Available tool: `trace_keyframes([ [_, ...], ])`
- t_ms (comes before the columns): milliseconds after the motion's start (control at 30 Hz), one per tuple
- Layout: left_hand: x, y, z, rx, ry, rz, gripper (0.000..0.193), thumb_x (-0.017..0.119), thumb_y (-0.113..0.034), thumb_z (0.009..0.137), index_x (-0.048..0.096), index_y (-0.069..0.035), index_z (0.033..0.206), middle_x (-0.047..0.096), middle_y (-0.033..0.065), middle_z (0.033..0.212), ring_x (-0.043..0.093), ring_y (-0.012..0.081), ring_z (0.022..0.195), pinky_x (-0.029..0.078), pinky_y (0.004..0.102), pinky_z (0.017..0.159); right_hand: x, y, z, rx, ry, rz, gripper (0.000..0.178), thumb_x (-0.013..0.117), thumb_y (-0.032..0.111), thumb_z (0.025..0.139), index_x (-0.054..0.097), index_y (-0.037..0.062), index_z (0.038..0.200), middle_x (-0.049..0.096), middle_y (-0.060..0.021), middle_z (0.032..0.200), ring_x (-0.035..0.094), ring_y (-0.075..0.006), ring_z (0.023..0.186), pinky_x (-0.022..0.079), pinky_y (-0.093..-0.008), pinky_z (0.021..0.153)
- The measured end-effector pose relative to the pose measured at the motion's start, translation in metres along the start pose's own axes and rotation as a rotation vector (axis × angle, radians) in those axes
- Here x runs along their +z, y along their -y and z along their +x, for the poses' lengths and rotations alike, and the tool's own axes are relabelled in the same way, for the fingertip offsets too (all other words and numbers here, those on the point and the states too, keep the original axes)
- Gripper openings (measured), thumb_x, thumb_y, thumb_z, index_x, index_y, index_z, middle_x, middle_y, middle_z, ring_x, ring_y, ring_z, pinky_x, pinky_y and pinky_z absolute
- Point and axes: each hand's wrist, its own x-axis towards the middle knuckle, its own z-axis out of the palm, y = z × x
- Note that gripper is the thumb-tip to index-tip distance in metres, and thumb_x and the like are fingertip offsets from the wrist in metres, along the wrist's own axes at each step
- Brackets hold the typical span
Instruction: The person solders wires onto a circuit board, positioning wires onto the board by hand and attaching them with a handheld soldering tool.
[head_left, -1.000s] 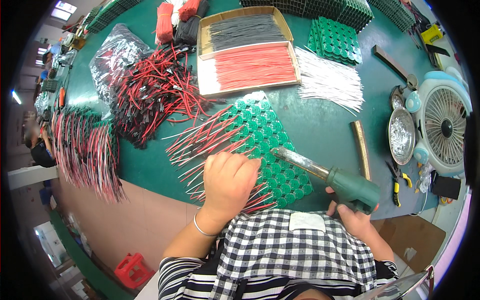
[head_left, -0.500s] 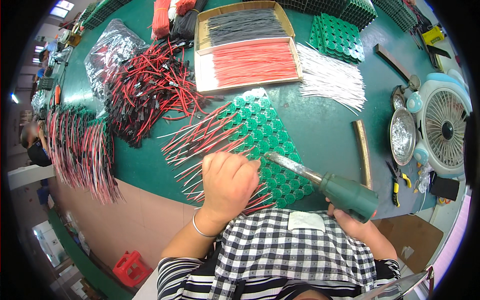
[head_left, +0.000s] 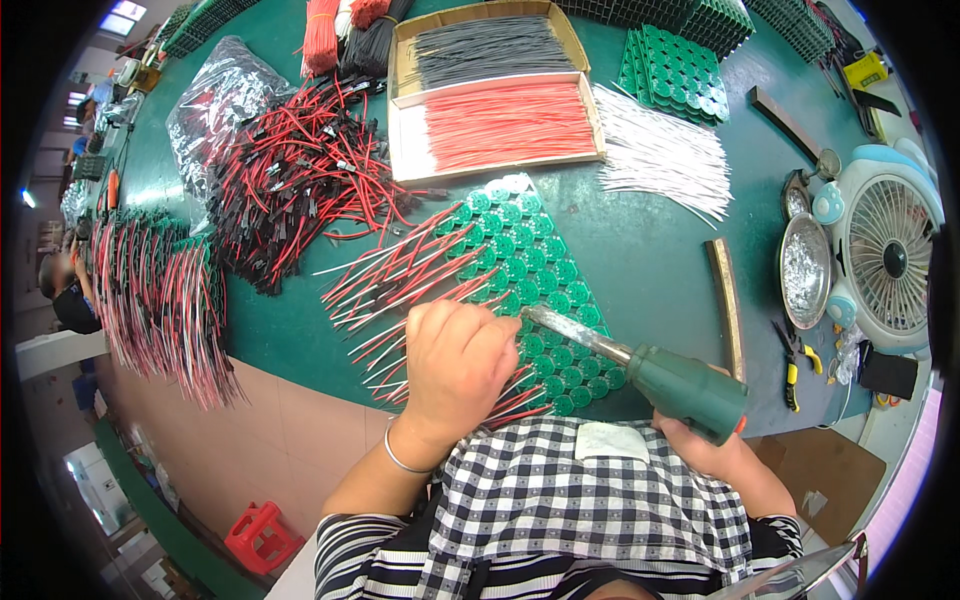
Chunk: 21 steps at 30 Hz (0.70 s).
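Observation:
A panel of round green circuit boards (head_left: 555, 272) lies on the bench in front of me, with red and white wires (head_left: 385, 280) fanning out from its left side. My left hand (head_left: 458, 362) rests closed over those wires, its thumb and fingertips pinched together at the boards; what they pinch is hidden. My right hand (head_left: 700, 445) is wrapped round a green soldering gun (head_left: 688, 393), partly hidden behind its body. The gun's metal tip points left and meets the panel right beside my left fingertips.
Behind the panel stand boxes of black wires (head_left: 490, 52) and red wires (head_left: 510, 125), with loose white wires (head_left: 665, 150) beside them. Red-black leads (head_left: 300, 180) pile up at left. A fan (head_left: 893, 260), metal dish (head_left: 805, 272), pliers (head_left: 792, 368) and bar (head_left: 727, 305) lie right.
The soldering gun has shifted slightly left, bringing its tip closer to my left fingertips. My left hand stays almost in place.

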Motion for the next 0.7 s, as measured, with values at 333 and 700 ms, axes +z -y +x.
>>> trace_keyframes([
  [333,0.000,0.000,0.001,-0.012,0.010,0.001,0.022,0.071,0.001,0.063,0.062,-0.011,0.079,0.057,0.0012,0.074,0.053,0.0208,0.070,0.037,0.0349,0.067,0.006,-0.001,-0.005,0.110,-0.172,0.330,0.020,0.068,0.006,0.074,0.067,0.0034,0.095,0.068,-0.0073,0.078,0.064,-0.0221,0.063,0.051,-0.0332,0.065],
  [700,0.005,-0.007,0.004,-0.101,0.012,0.089,0.020,0.071,-0.001,0.064,0.058,-0.012,0.075,0.058,0.0004,0.076,0.053,0.0207,0.070,0.038,0.0346,0.062,0.008,-0.011,-0.012,0.112,-0.078,0.206,0.032,0.070,0.007,0.073,0.066,0.0034,0.104,0.066,-0.0126,0.107,0.058,-0.0328,0.104,0.046,-0.0417,0.090],
])
